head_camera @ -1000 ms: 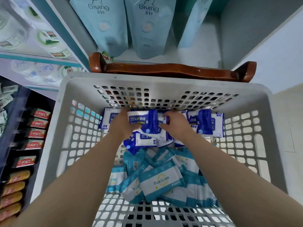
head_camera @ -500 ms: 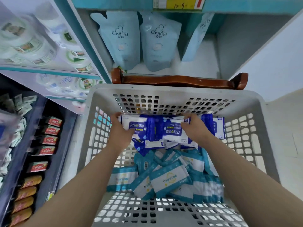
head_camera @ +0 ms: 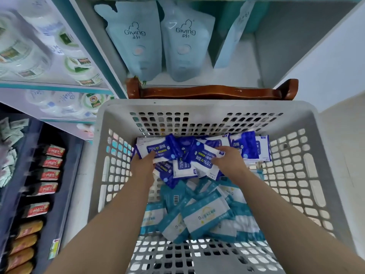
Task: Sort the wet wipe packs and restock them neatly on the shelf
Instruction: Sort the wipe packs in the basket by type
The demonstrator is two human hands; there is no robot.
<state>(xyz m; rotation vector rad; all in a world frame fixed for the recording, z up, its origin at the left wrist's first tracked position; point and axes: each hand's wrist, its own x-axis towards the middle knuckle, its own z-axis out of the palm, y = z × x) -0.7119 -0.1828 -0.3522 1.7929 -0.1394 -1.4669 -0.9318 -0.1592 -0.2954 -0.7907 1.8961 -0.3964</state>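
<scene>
A grey perforated basket (head_camera: 197, 107) holds two kinds of wet wipe packs. Several dark blue and white 75% alcohol wipe packs (head_camera: 183, 153) lie at its far end. Several teal and white wipe packs (head_camera: 205, 216) are heaped nearer to me. My left hand (head_camera: 143, 165) grips the left end of a blue pack marked 75%. My right hand (head_camera: 227, 159) presses on another blue pack lying upside down to me, fingers curled over its edge. More blue packs (head_camera: 248, 147) stand beside my right hand.
The shelf (head_camera: 233, 76) ahead holds pale blue Giving pouches (head_camera: 138, 40), with bare space on its right side. A brown wooden chair back (head_camera: 213, 91) stands between basket and shelf. Left shelves carry white tubs (head_camera: 79, 66) and red snack packs (head_camera: 51, 163).
My hands have spread apart over the blue packs, the left sliding to the pile's left end and the right to its right. My view has tilted up toward the shelf.
</scene>
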